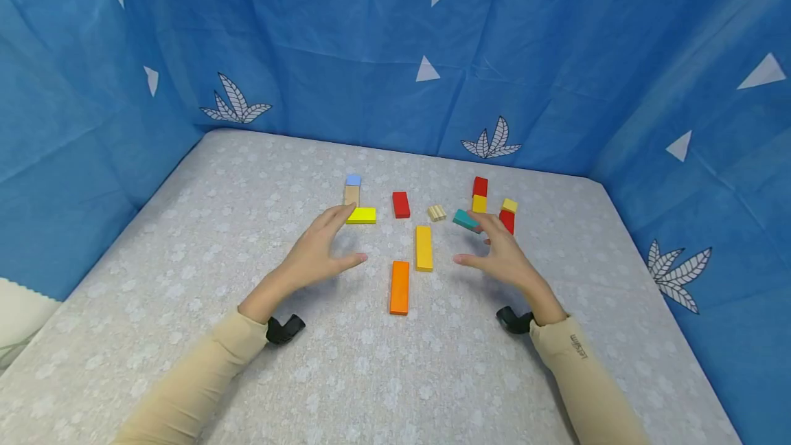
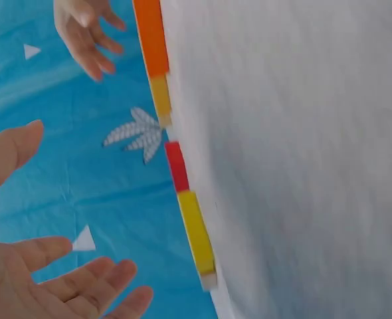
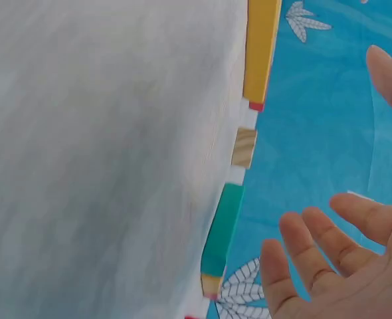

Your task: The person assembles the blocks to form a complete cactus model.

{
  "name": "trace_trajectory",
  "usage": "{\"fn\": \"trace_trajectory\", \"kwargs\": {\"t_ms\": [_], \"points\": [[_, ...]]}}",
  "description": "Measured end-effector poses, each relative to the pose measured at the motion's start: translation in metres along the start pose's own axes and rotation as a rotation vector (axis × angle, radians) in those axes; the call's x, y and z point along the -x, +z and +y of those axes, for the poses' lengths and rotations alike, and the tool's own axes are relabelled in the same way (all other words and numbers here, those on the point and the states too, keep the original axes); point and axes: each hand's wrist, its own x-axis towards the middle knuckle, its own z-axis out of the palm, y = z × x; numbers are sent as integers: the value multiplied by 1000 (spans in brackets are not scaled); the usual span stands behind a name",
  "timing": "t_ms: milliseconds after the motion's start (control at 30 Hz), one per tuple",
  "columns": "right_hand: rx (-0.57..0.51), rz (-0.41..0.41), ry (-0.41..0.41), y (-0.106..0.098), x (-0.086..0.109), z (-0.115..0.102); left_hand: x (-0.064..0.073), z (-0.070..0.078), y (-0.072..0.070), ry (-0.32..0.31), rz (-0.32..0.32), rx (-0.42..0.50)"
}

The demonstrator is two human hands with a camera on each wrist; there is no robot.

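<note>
My left hand (image 1: 315, 250) hovers over the table with thumb and fingers spread and nothing between them. Its fingertips appear close to a bright yellow block (image 1: 364, 215); the left wrist view shows them apart from the blocks. My right hand (image 1: 502, 253) is likewise spread and holds nothing. A teal block (image 1: 465, 219) lies just beyond its fingers, partly hidden by them in the head view. Between the hands lie an orange block (image 1: 399, 288) and an amber block (image 1: 423, 248), both long and flat on the table.
Farther back are a red block (image 1: 401, 204), a striped wooden block (image 1: 437, 213), a tan block (image 1: 351, 196) and a light blue block (image 1: 353, 180). Several red and yellow blocks, including a red one (image 1: 480, 187), lie at the right. A blue curtain (image 1: 371, 53) hangs behind the table (image 1: 247, 177).
</note>
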Motion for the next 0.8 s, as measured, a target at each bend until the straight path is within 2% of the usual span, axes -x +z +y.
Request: {"fn": "trace_trajectory", "kwargs": {"t_ms": [300, 533, 800], "points": [[-51, -89, 21, 13, -14, -8, 2, 11, 16, 39, -76, 100], [-138, -158, -8, 18, -23, -8, 1, 19, 30, 83, -143, 155], [-178, -199, 19, 25, -32, -9, 0, 24, 42, 78, -213, 296]]}}
